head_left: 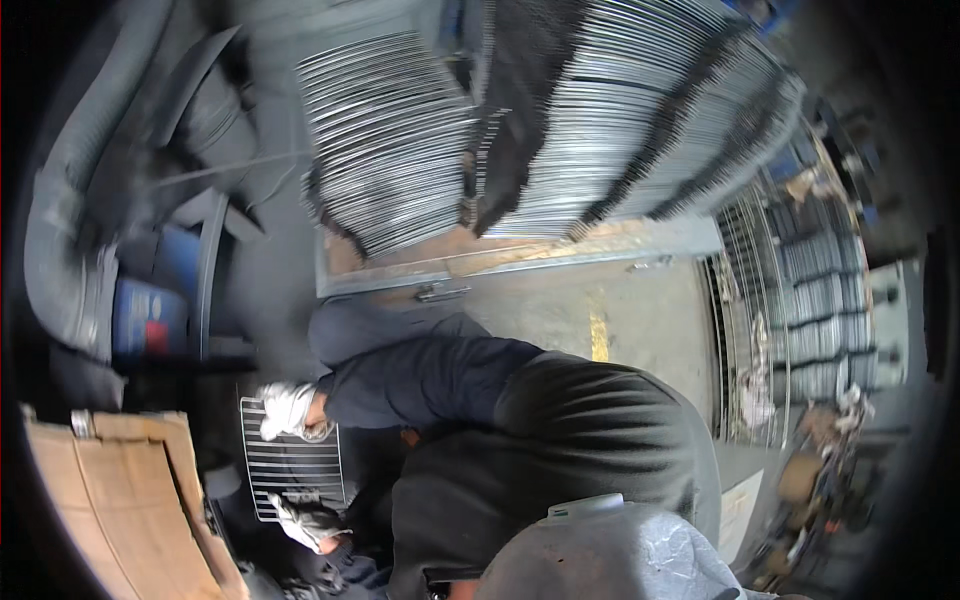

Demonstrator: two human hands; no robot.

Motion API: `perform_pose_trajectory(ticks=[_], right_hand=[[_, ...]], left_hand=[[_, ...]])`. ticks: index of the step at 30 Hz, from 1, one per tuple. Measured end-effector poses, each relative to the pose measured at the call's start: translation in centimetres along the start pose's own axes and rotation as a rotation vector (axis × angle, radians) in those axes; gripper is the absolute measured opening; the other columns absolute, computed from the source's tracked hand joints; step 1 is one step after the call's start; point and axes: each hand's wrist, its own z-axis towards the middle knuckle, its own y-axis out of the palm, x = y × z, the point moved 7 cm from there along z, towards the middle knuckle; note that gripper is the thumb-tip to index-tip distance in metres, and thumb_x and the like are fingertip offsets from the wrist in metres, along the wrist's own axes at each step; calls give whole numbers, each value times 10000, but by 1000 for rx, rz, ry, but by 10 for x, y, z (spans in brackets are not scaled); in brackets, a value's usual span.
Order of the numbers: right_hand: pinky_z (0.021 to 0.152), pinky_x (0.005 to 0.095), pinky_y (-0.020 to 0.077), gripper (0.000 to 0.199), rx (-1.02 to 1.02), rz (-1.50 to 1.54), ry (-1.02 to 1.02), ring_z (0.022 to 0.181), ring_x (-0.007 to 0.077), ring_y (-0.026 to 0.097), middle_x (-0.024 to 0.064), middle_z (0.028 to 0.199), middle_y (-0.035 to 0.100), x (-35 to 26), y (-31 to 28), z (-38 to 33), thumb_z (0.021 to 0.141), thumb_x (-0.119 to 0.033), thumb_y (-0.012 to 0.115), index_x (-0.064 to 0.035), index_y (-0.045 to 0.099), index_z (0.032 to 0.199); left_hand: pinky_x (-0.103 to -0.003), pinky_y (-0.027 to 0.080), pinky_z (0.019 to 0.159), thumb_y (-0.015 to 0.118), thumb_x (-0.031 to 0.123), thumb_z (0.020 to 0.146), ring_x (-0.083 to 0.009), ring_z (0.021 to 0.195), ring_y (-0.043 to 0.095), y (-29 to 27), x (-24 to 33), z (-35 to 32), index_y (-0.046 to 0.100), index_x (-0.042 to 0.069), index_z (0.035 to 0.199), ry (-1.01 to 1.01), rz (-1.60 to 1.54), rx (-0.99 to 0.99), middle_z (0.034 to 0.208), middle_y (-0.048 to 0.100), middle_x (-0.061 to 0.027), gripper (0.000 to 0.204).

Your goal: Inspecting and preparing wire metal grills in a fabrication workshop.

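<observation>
**Gloved hands on wire grid, metal workshop**

Far left: a ribbed grey hose [60, 260] curved down the edge, with a blue container [150, 315] beside it. Lower left: flat brown cardboard [120, 490], creased and matte. Just right of it a small rectangular wire grid [290, 470], thin parallel metal bars in a frame, was gripped at both ends. One white-gloved hand [287, 408] curled closed over its top edge on a dark blue sleeve; the other gloved hand [308, 522] clamped the bottom edge. Which was left and which right could not be told, since the view was twisted. Centre: grey concrete floor [560, 310], dusty, with a yellow painted stripe [598, 330]. Above it sat big stacks of shiny wire grids [560, 120] on a rusty steel platform [480, 255], blurred by motion. Right: a wire rack [800, 300] with more metal pieces; clutter at the lower right was too blurred to name.
</observation>
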Motion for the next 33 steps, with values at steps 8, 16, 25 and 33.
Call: perform_pose_trajectory(ticks=[8, 16, 25, 33], right_hand=[[651, 466, 547, 428, -140, 254, 68, 718, 305, 715, 144, 786, 752, 15, -24, -27, 730, -422, 871, -22, 793, 862], [688, 477, 557, 388, -36, 287, 91, 738, 295, 726, 102, 809, 771, 12, -55, -68, 739, -410, 900, -72, 817, 910], [726, 477, 565, 360, -27, 337, -47, 796, 312, 729, 129, 889, 782, 20, -68, -75, 811, -392, 825, -49, 804, 917], [678, 491, 528, 384, 66, 210, -114, 726, 331, 686, 165, 838, 748, 25, -78, -77, 808, -423, 768, -48, 764, 886]], left_hand=[[-349, 542, 685, 645, 528, 1037, -163, 713, 591, 0, 1, -11, 726, 76, 1243, -138, 75, 3, 918, 661, -16, 503], [-441, 463, 1093, 522, 549, 1080, -285, 1287, 573, -6, -14, -9, 476, 50, 1552, -175, 2, -301, 1536, 539, -119, 689], [-473, 501, 1053, 476, 551, 1093, -320, 1222, 594, 29, 21, -52, 513, 55, 1521, -103, 37, -405, 1448, 600, -102, 656], [-496, 502, 1052, 484, 559, 1088, -331, 1236, 591, 28, 26, -51, 522, 34, 1511, -4, 149, -374, 1472, 587, -120, 675]])
